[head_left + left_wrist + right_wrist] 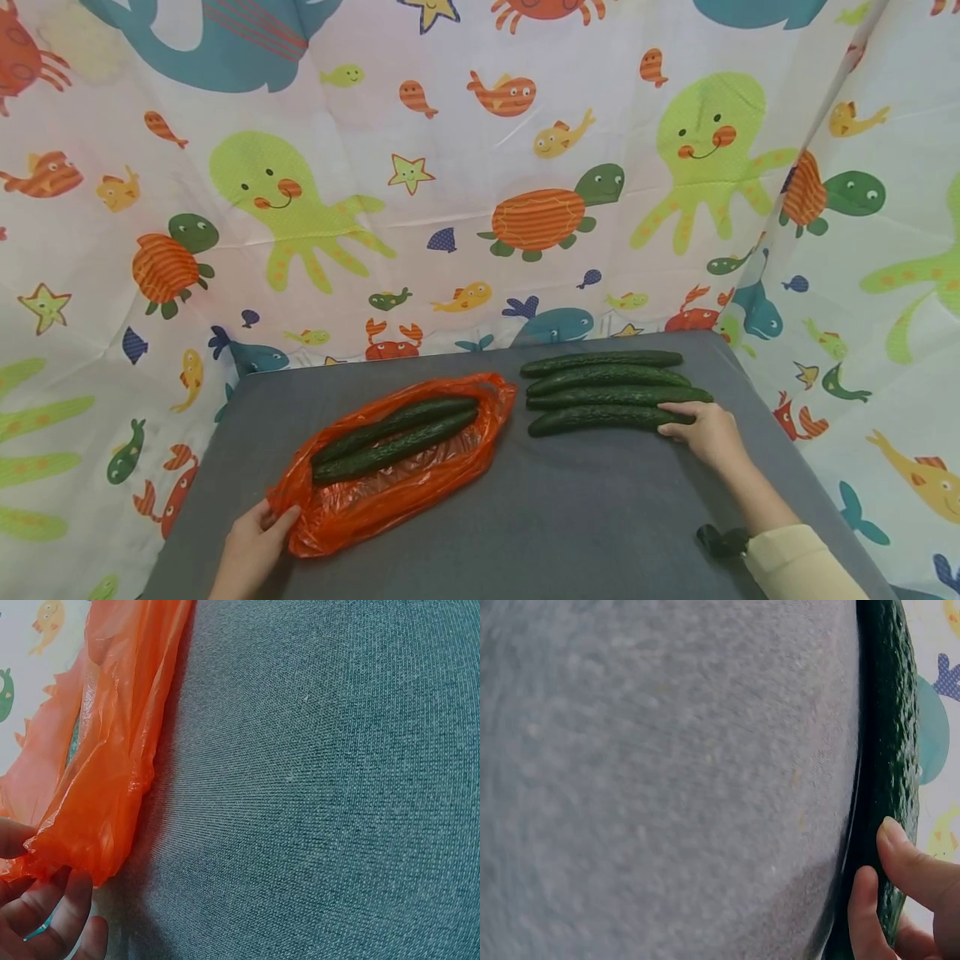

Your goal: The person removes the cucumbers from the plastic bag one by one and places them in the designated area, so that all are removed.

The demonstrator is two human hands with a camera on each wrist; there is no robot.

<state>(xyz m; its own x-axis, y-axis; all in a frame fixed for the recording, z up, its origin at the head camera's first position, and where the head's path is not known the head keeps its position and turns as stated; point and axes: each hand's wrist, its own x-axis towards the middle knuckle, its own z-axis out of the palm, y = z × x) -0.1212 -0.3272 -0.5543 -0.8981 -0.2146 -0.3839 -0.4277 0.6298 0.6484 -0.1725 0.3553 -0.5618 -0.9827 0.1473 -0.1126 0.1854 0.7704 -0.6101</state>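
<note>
An orange plastic bag (pixel 405 500) lies spread on the table's left half, with two dark green cucumbers (pixel 397 442) inside its opening. My left hand (pixel 255 542) pinches the bag's near-left corner; in the left wrist view, thumb and fingers hold the crumpled plastic (pixel 97 832). On the right, several long cucumbers (pixel 607 375) lie side by side. The right hand (pixel 705 433) grips the nearest cucumber (pixel 592 419) of that row by its right end. In the right wrist view, thumb and fingers close around this bumpy cucumber (pixel 889 742); its gripped end is partly hidden.
Grey cloth covers the table (pixel 525 525). Behind and at both sides hangs a white curtain (pixel 450 275) printed with sea animals. A black strap-like object (pixel 722 542) shows at the right wrist, by the cream sleeve (pixel 798 562).
</note>
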